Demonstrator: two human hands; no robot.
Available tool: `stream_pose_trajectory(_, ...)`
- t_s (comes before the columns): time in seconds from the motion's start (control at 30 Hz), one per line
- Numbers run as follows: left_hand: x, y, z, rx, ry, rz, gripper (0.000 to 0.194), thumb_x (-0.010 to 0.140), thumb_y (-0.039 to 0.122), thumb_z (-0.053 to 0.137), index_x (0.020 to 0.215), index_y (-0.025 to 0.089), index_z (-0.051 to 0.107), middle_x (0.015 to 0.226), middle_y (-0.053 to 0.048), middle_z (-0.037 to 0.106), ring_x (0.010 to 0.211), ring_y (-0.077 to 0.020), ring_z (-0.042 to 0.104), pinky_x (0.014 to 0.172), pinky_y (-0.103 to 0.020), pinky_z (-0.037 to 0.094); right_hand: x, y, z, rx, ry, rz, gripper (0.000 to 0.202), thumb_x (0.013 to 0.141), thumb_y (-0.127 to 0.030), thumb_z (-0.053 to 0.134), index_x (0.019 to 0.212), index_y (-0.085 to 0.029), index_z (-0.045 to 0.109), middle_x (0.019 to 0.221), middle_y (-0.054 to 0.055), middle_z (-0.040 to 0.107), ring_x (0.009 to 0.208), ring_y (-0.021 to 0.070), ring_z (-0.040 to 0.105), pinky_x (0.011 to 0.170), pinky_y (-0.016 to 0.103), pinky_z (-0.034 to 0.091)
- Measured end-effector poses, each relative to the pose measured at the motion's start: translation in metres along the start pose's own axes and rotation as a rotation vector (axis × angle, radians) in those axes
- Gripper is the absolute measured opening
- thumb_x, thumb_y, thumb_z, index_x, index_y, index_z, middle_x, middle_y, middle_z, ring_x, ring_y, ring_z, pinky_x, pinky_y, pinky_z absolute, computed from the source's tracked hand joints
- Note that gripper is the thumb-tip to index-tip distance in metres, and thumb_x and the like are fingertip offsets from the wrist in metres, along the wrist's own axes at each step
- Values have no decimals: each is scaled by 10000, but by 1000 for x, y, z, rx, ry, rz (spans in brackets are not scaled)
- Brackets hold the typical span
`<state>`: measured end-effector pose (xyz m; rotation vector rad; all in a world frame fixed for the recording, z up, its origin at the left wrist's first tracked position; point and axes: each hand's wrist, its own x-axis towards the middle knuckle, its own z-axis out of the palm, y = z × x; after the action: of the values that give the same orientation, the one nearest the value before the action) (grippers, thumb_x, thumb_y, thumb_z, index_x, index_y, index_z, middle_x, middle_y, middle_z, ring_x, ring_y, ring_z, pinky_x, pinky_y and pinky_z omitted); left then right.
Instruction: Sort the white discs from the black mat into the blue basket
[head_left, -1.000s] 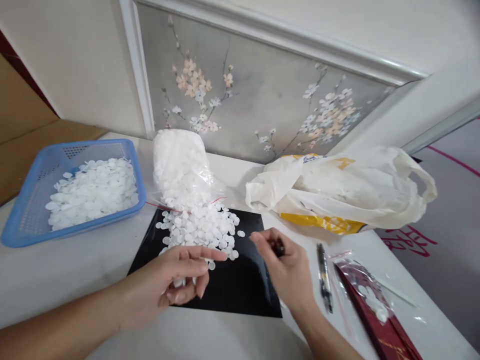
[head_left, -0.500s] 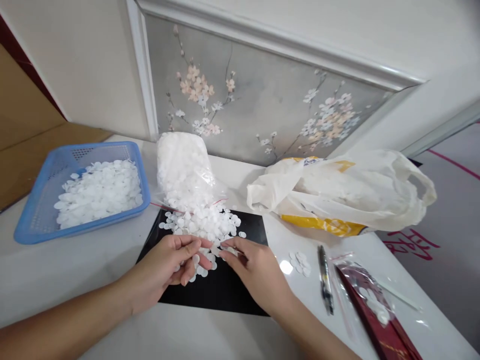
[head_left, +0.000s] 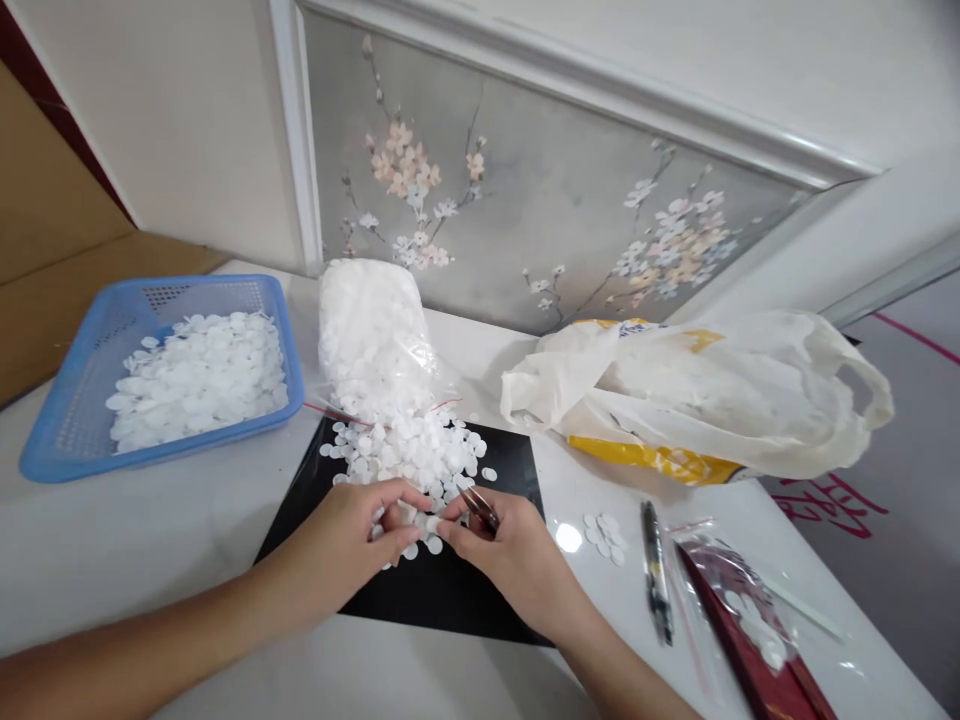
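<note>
Small thin white round discs [head_left: 420, 448] lie heaped on a black sheet [head_left: 450, 595], spilling from the mouth of a clear zip bag [head_left: 375, 330] full of them. Over the near edge of the heap, my left hand [head_left: 352, 535] is curled, with white discs between its thumb and fingers. Facing it closely, my right hand [head_left: 506, 540] pinches a white disc [head_left: 432, 524] between thumb and forefinger. A dark, pointed tool like tweezers [head_left: 480, 508] also sits in my right hand, its tip angled toward the heap. The fingers partly hide the discs between my hands.
A blue basket [head_left: 294, 385] of similar discs stands at left. To the right lie a white and yellow plastic bag [head_left: 697, 400], a few loose discs [head_left: 604, 538], a pen [head_left: 656, 570] and a clear pouch with a dark red piece [head_left: 739, 630]. A floral panel [head_left: 525, 170] rises behind.
My left hand's fingers have closed in around discs, and the hands have come nearer each other. The dark tool now shows in my right hand. The view has shifted slightly.
</note>
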<state>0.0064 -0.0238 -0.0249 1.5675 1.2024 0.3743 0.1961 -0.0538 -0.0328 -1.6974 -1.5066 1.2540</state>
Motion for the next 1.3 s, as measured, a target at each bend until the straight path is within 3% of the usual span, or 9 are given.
stream_pose_trajectory(0.1, 1, -2, 4, 188, 35, 125, 129, 815, 301, 612, 842, 243, 724, 621, 35, 601, 546, -128, 470, 538, -230, 311, 0, 2, 1, 32, -34, -8, 197, 791, -367, 631, 736, -180, 661, 566, -64, 374, 548, 106, 303, 505, 244, 239)
stream_pose_trajectory(0.2, 3, -4, 4, 258, 57, 192, 175, 831, 253, 578, 690, 216, 673, 622, 23, 625, 562, -133, 506, 547, -227, 321, 0, 2, 0, 52, -53, -2, 225, 801, -375, 623, 749, -169, 694, 581, -51, 408, 561, 108, 307, 512, 246, 244)
stream_pose_trajectory(0.33, 3, 0, 1, 293, 73, 195, 233, 865, 294, 547, 687, 208, 671, 596, 24, 603, 539, -124, 477, 535, -230, 306, -1, 2, -5, 64, -40, -25, 241, 810, -369, 609, 727, -161, 697, 591, -44, 431, 568, 107, 310, 517, 242, 253)
stream_pose_trajectory(0.43, 1, 4, 1, 139, -6, 70, 284, 900, 380, 493, 790, 205, 688, 582, 33, 589, 488, -109, 431, 487, -226, 286, -2, 1, -7, 82, -19, -18, 247, 804, -382, 624, 743, -160, 717, 567, -51, 411, 556, 104, 307, 505, 240, 244)
stream_pose_trajectory(0.57, 0, 7, 4, -175, -140, -87, 261, 849, 416, 557, 806, 171, 637, 676, 24, 643, 414, -59, 362, 430, -210, 264, -6, -3, -4, 135, 1, -52, 247, 802, -383, 643, 728, -157, 710, 570, -44, 462, 566, 104, 339, 518, 238, 266)
stream_pose_trajectory(0.83, 2, 4, 3, -437, -186, -37, 347, 849, 498, 613, 752, 175, 533, 640, 39, 635, 401, -28, 328, 420, -191, 216, -8, -5, -4, 251, -15, -64, 235, 824, -376, 637, 716, -173, 593, 593, -59, 402, 572, 99, 321, 523, 234, 269)
stream_pose_trajectory(1.0, 2, 4, 3, -443, -204, -41, 353, 870, 501, 597, 756, 177, 514, 658, 33, 650, 389, -19, 327, 418, -191, 207, -5, -2, -4, 340, -35, -99, 288, 872, -426, 597, 733, -174, 584, 625, -53, 399, 592, 99, 324, 554, 241, 288)
stream_pose_trajectory(1.17, 1, 6, 3, -411, -217, -35, 347, 873, 487, 598, 747, 173, 521, 652, 32, 648, 398, -22, 333, 428, -191, 229, -6, -3, -1, 346, -37, -53, 219, 792, -358, 694, 725, -170, 602, 593, -62, 410, 573, 93, 329, 535, 240, 274)
stream_pose_trajectory(1.3, 1, 5, 2, -424, -236, -18, 353, 876, 504, 584, 759, 178, 516, 648, 40, 632, 416, -30, 344, 438, -192, 236, -6, -3, -1, 510, -1, -28, 246, 774, -334, 694, 674, -183, 527, 566, -74, 398, 538, 79, 306, 505, 235, 246)
